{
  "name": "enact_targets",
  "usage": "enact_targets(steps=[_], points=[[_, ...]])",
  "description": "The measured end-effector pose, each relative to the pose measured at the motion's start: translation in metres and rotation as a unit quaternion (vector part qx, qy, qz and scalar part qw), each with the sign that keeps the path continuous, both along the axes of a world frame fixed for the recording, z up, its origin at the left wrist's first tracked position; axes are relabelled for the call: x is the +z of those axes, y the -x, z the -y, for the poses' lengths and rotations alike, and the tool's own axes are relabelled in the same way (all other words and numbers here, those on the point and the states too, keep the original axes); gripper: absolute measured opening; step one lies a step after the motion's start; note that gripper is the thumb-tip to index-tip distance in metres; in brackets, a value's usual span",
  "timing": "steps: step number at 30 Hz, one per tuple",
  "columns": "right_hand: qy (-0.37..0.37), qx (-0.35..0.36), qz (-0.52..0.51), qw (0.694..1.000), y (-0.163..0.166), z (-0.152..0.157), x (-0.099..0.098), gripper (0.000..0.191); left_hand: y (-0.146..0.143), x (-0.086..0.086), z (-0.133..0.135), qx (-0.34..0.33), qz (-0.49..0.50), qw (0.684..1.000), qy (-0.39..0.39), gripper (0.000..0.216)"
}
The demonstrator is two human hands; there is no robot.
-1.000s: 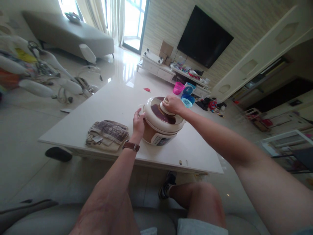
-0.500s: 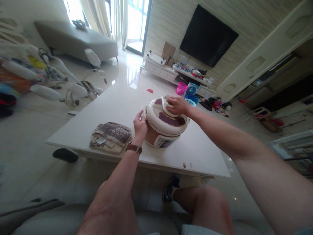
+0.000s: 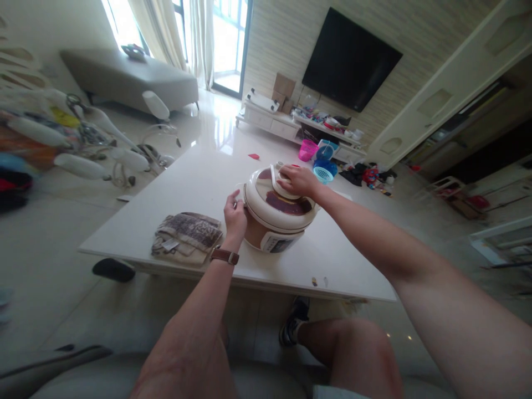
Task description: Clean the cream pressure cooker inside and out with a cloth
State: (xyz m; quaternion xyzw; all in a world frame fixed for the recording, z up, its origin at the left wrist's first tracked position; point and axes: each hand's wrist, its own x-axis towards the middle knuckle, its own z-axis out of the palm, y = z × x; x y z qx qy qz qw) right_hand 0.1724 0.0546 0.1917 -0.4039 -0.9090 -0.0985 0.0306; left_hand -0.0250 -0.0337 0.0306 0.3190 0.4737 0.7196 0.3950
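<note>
A pale counter (image 3: 195,183) spreads in front of the seated person. Near the middle of its close edge stands a cooker (image 3: 274,220), upright, brown below and cream above, with a control panel (image 3: 281,241) on its front. Its lid (image 3: 286,204), cream-rimmed around a dark see-through centre, sits on top. To the left lies a folded patterned cloth (image 3: 187,235), just beside the left forearm. The right hand (image 3: 298,180) reaches over the lid, its fingers curled closely round the lid handle (image 3: 275,178). The left hand (image 3: 235,216) is at the cooker's left side, thumb and fingers a narrow gap apart; whether they grip the side handle there, I cannot tell. A brown-strapped watch (image 3: 225,255) circles the left wrist. Beyond the cooker lies a small red scrap (image 3: 253,157).
</note>
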Motion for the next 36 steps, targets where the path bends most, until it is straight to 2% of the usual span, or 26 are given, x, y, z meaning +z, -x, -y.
enact_targets(steps=[6, 15, 19, 22, 24, 26, 30, 31, 33, 36], points=[[-0.006, -0.03, -0.006, 1.0, 0.0, -0.005, -0.003, 0.039, 0.002, -0.001, -0.001, -0.027, 0.064, 0.997, 0.02, 0.049], [-0.008, -0.144, -0.032, 0.989, -0.007, -0.026, 0.0, 0.044, 0.002, 0.002, 0.004, -0.061, 0.056, 0.996, 0.016, 0.038], [0.04, -0.134, -0.116, 0.983, -0.02, -0.034, -0.001, 0.044, -0.001, 0.003, 0.003, -0.088, 0.044, 0.994, 0.047, 0.033], [0.026, -0.134, -0.226, 0.965, -0.047, -0.015, -0.012, 0.043, -0.005, 0.004, 0.003, -0.119, 0.034, 0.987, 0.1, 0.032], [-0.007, -0.171, -0.281, 0.944, -0.072, 0.014, -0.028, 0.046, -0.009, 0.003, 0.004, -0.142, 0.019, 0.981, 0.129, 0.032], [-0.053, -0.252, -0.358, 0.898, -0.099, 0.055, -0.054, 0.044, -0.013, 0.001, 0.006, -0.16, -0.004, 0.977, 0.143, 0.031], [-0.058, -0.36, -0.424, 0.829, -0.131, 0.137, -0.13, 0.039, -0.021, -0.007, 0.012, -0.158, -0.079, 0.973, 0.147, 0.022], [-0.046, -0.38, -0.441, 0.812, -0.131, 0.153, -0.149, 0.037, -0.023, -0.01, 0.013, -0.15, -0.098, 0.973, 0.148, 0.02], [0.017, -0.411, -0.517, 0.751, -0.122, 0.173, -0.179, 0.032, -0.025, -0.014, 0.017, -0.13, -0.129, 0.972, 0.149, 0.02], [0.072, -0.393, -0.581, 0.709, -0.097, 0.178, -0.196, 0.031, -0.024, -0.02, 0.021, -0.126, -0.16, 0.971, 0.128, 0.028]])
